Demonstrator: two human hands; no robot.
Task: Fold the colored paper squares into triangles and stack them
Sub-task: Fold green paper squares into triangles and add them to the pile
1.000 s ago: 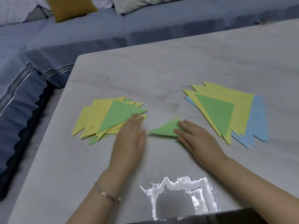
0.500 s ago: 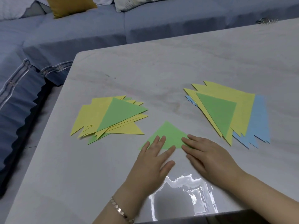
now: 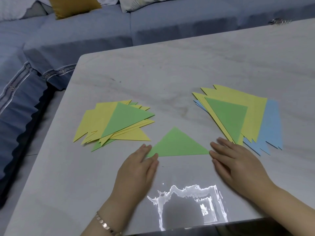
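Green triangle [image 3: 177, 145] points away, long edge crosswise between flat open hands.

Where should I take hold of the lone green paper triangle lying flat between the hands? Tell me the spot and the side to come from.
Probably take the green paper triangle at its left corner, coming from the left hand side. It lies flat on the grey table, so no edge offers a grip from above; that hand's fingertips already touch the corner and could slide under it. The corner also points towards the left pile of folded triangles.
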